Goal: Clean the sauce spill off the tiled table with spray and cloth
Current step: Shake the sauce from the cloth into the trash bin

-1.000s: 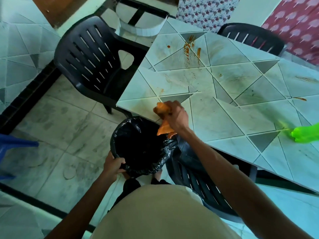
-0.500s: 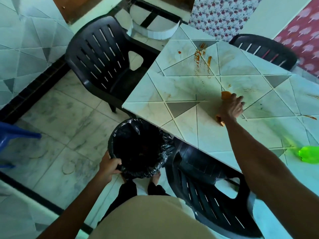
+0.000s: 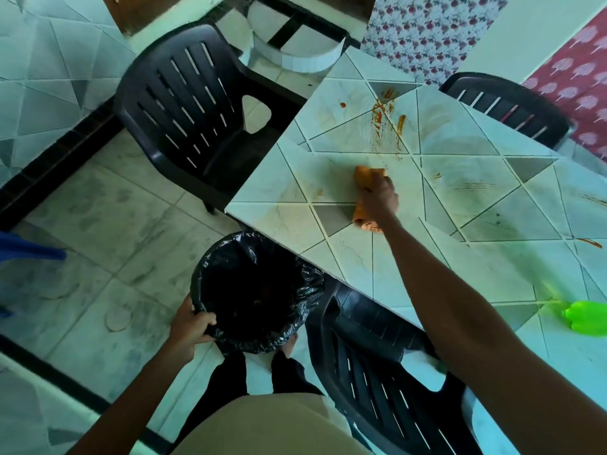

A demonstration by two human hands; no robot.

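Note:
My right hand (image 3: 377, 200) grips a bunched orange cloth (image 3: 367, 178) and holds it down on the tiled table (image 3: 486, 270), just below the main red-orange sauce streaks (image 3: 382, 121). Smaller sauce marks (image 3: 590, 242) lie near the table's right side. A green spray bottle (image 3: 586, 318) lies on the table at the right edge of view. My left hand (image 3: 190, 326) grips the rim of a bin lined with a black bag (image 3: 256, 290), held just off the table's near corner.
A black plastic chair (image 3: 193, 116) stands left of the table, another (image 3: 387, 382) is tucked under the near side, a third (image 3: 505, 106) at the far side. A blue chair edge (image 3: 29, 247) shows at far left. Tiled floor surrounds the bin.
My right hand carried the cloth from over the bin back onto the table and now presses it closer to the sauce streaks. My left hand still holds the bin rim.

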